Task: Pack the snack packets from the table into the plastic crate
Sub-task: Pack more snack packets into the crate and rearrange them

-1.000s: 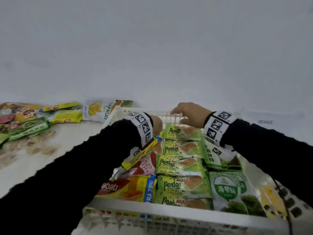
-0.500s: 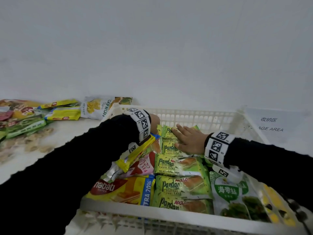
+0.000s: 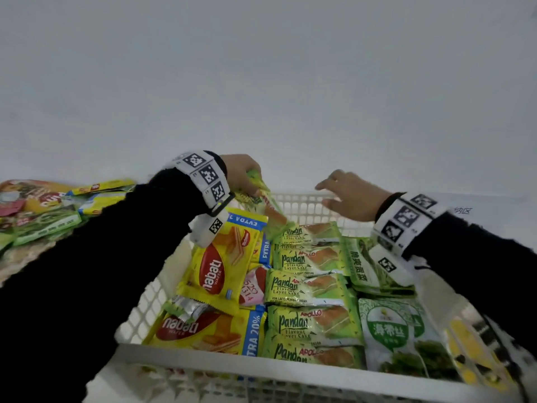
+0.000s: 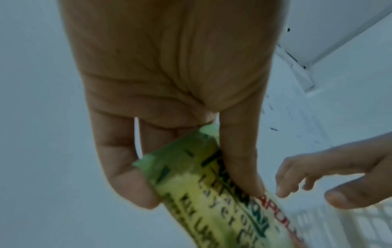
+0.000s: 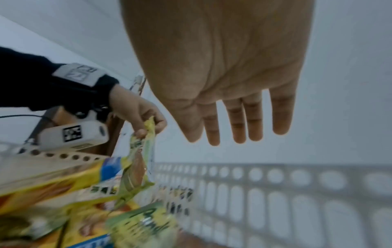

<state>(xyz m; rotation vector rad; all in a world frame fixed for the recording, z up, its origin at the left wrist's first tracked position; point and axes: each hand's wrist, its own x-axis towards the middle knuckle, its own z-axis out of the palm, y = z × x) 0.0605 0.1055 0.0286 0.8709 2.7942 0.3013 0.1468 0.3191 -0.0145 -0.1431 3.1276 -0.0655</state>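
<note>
head view: left hand [image 3: 242,173] pinches a seemingly "pandan" apollo packet [image 3: 263,203]; right hand [image 3: 353,199] hovers slack-fingered.

A white perforated plastic crate [image 3: 305,207] holds yellow Nabati wafer packets [image 3: 220,266] at 9 o'clock, a column of green Pandan layer cake packets [image 3: 308,286] mid-crate, and green seaweed snack packets [image 3: 389,333] at 3 o'clock. One green Pandan cake packet [image 3: 261,199] hangs tilted at 12 o'clock. Loose packets [image 3: 43,210] lie on the table at 10 o'clock.
</note>
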